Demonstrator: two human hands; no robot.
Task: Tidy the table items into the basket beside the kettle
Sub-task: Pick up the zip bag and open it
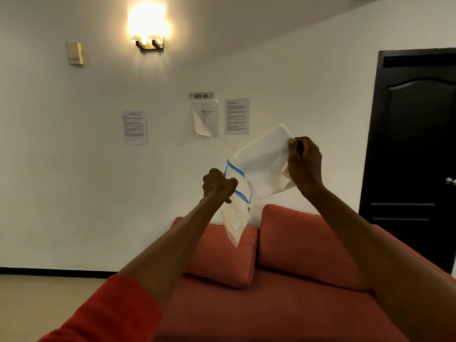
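— Nearest, what does each hand hold?
— Left hand [218, 185] grips the clear plastic zip bag with blue seal strips [235, 211]; right hand [304, 164] pinches a folded white cloth [264, 164].
— Where are they?
— Both raised, cloth's lower corner at the bag's mouth, above the coral fabric sofa [283, 292], before a white wall with taped paper sheets [134, 127].

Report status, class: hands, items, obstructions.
Left hand grips zip bag. Right hand pinches white cloth. Both raised above sofa. Basket, kettle unseen.
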